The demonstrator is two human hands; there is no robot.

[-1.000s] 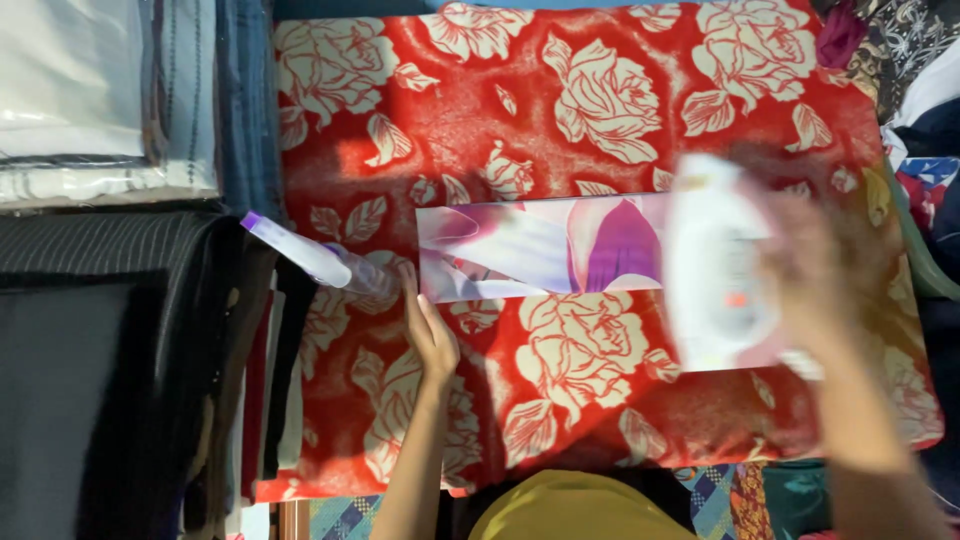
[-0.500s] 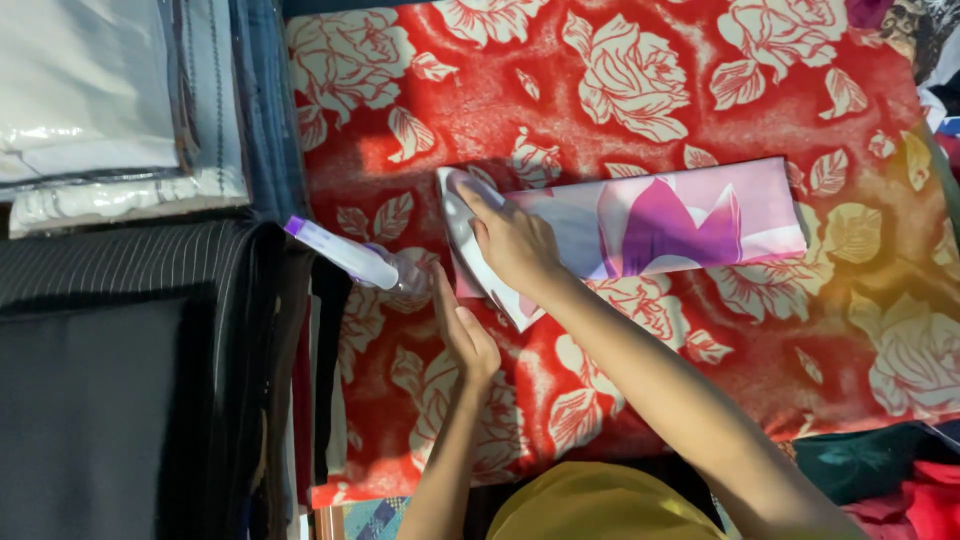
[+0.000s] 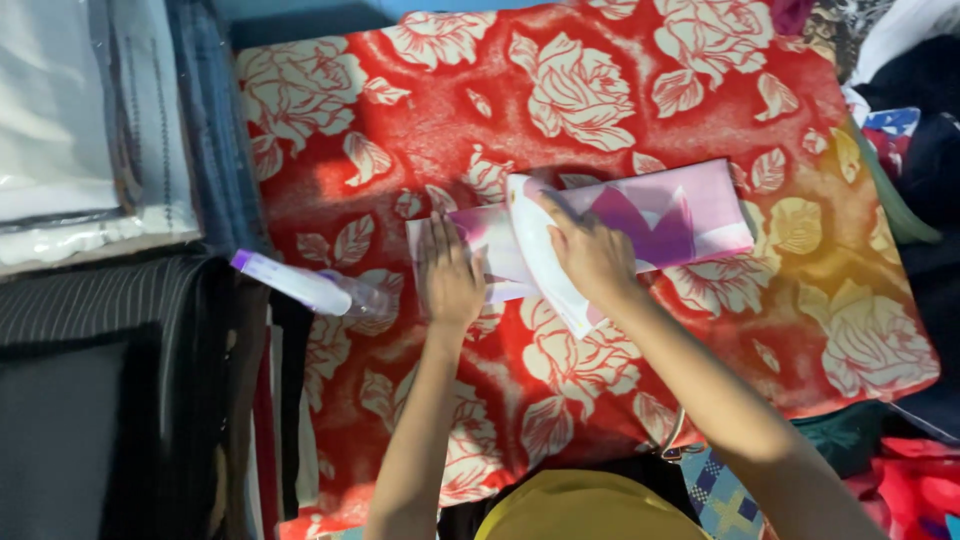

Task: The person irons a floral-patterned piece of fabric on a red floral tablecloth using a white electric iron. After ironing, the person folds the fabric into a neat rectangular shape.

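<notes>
A folded pink and purple cloth (image 3: 690, 215) lies across a red blanket with cream roses (image 3: 480, 110). My right hand (image 3: 592, 252) grips a white iron (image 3: 540, 262) that rests on the left half of the cloth. My left hand (image 3: 450, 275) lies flat, fingers spread, on the cloth's left end, just beside the iron. Both forearms reach in from the bottom edge.
A clear spray bottle with a purple cap (image 3: 305, 285) lies at the blanket's left edge. Folded dark and striped clothes (image 3: 100, 380) are stacked at the left, with pale packaged fabric (image 3: 60, 130) above them. More garments (image 3: 910, 110) are piled at the right.
The iron in my right hand has slid from the cloth's right end to its left half. My left hand has moved up onto the cloth's left end.
</notes>
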